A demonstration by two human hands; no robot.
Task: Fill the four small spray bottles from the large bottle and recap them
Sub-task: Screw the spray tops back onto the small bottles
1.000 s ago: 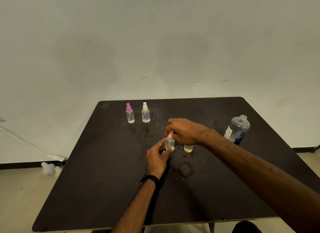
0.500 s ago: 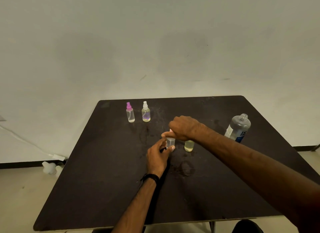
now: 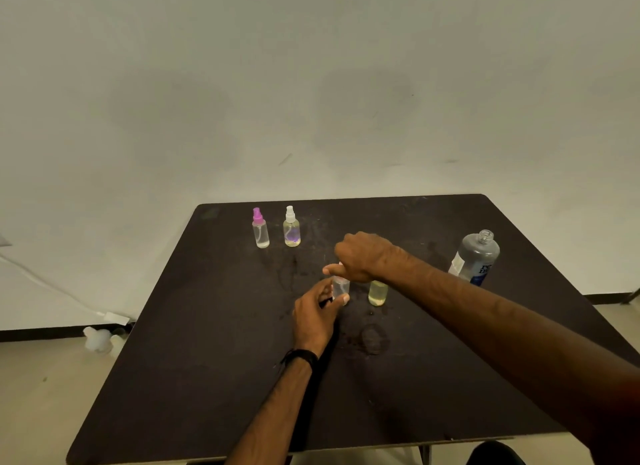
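Note:
My left hand (image 3: 317,314) grips a small clear spray bottle (image 3: 341,288) standing at the middle of the black table (image 3: 207,378). My right hand (image 3: 363,255) is curled over that bottle's top and holds its spray cap, which is mostly hidden. Just right of it stands a small bottle of yellowish liquid (image 3: 377,293), its top hidden by my right wrist. At the back left stand a pink-capped spray bottle (image 3: 260,229) and a white-capped spray bottle (image 3: 291,227). The large grey bottle (image 3: 476,258) stands uncapped at the right.
Wet smears mark the table around the bottles and in front of my left hand. A white plastic object (image 3: 98,340) and a white cable lie on the floor left of the table. A pale wall rises behind.
My right hand has turned over the cap, the wrist rotating and the thumb swinging out to the left. My left hand keeps its hold on the bottle.

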